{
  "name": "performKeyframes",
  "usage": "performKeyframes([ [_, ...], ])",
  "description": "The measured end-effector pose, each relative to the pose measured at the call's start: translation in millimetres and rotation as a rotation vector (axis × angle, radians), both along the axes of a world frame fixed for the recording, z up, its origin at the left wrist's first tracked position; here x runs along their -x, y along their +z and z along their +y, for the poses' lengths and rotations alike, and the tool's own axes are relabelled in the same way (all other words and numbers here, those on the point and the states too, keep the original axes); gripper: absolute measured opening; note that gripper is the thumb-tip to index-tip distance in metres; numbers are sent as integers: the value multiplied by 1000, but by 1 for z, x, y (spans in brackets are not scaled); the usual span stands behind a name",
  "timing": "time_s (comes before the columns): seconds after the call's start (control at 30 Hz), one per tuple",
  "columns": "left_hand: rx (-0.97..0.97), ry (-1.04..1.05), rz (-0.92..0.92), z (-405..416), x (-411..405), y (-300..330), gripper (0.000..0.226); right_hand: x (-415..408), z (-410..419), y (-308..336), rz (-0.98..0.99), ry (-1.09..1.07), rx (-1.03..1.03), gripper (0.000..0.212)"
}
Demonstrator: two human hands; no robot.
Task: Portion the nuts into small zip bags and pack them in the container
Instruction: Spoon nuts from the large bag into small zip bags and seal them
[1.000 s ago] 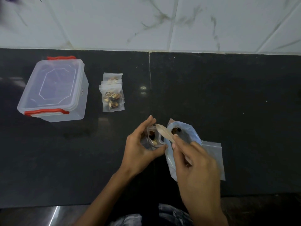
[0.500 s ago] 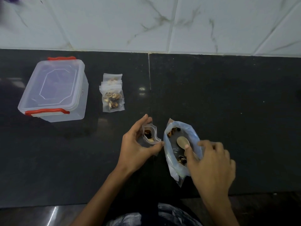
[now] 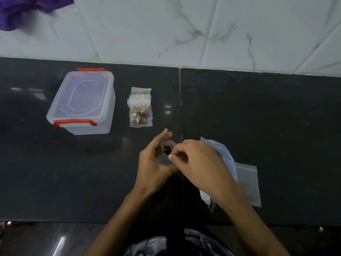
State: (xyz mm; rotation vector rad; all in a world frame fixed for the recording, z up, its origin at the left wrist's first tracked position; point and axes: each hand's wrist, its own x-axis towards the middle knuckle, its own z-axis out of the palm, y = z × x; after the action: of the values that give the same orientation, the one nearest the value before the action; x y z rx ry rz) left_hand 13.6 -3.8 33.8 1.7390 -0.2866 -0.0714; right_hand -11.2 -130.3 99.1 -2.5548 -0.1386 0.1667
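Note:
My left hand [image 3: 154,161] holds a small zip bag [image 3: 167,145] with dark nuts in it, just above the black counter. My right hand [image 3: 201,163] has its fingers curled at that bag's mouth, thumb and forefinger pinching its edge. Under and behind the right hand lies the large clear bag of nuts [image 3: 224,153], mostly hidden. The wooden spoon is out of sight. A short pile of filled small zip bags [image 3: 141,112] lies to the upper left. The clear container [image 3: 83,102] with red clasps stands lid on at the far left.
A flat empty zip bag [image 3: 248,183] lies right of the large bag. A purple cloth [image 3: 27,8] hangs at the top left against the white tiled wall. The counter's front edge [image 3: 55,221] runs just below my forearms.
My right hand left the large bag, where the spoon lay, and moved left to the small bag's mouth. My left hand tilted the small bag and shifted its grip.

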Motion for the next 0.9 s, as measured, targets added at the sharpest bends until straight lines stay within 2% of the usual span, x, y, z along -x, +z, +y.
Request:
performKeyframes([
  [0.1, -32, 3, 26, 9, -2, -2, 96, -8, 3, 3, -5, 52, 89, 17],
  [0.2, -48, -45, 187, 26, -11, -2, 112, -19, -4, 12, 12, 62, 153, 17],
  [0.3, -32, -43, 331, 41, -18, -5, 96, -25, -7, 18, -39, 44, 135, 4],
  [0.43, -64, 5, 318, 47, -21, -9, 67, -32, -4, 13, -111, 41, 166, 11],
  [0.6, -91, 58, 202, 59, -32, -13, 51, -38, 6, 3, -438, -41, 306, 8],
  [0.67, -98, 82, 193, 61, -35, -13, 52, -39, 14, -5, -503, -58, 265, 8],
  [0.8, -4, 61, 283, 66, -36, -12, 68, -46, 16, -20, -586, -78, 241, 20],
  [0.9, -16, 40, 272, 67, -37, -11, 76, -52, 16, -33, -613, -78, 256, 13],
])
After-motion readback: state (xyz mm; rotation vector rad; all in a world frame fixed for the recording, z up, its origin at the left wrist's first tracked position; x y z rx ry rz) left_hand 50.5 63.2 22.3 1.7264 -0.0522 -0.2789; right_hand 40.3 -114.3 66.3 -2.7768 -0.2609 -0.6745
